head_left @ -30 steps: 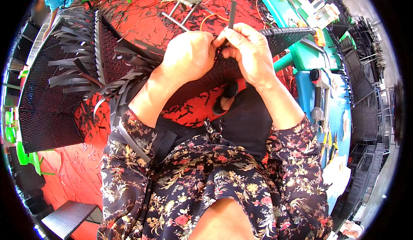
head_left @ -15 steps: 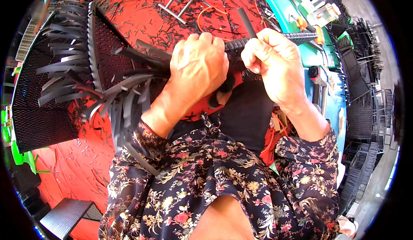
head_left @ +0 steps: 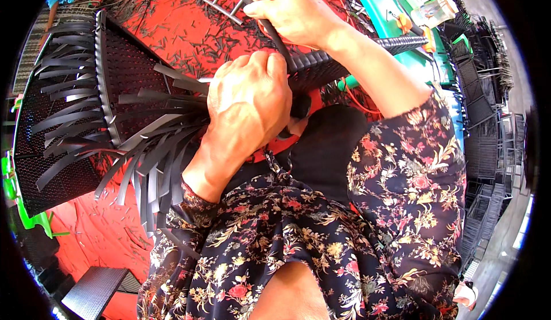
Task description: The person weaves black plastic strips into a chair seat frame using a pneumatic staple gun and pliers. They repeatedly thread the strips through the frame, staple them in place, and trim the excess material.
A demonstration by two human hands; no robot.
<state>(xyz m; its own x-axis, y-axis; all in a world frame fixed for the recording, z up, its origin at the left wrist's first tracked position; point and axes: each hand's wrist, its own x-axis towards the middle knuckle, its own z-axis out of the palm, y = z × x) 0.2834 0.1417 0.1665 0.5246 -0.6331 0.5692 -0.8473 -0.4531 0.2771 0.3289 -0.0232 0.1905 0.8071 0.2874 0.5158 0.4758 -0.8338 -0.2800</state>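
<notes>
The right hand (head_left: 295, 13), upper centre, is closed on a black strip (head_left: 280, 43); the left hand (head_left: 249, 90), at centre, is clenched on the woven panel (head_left: 311, 79). Rightward its edge looks wrapped; left of centre, loose strips (head_left: 154, 162) look unfinished.
</notes>
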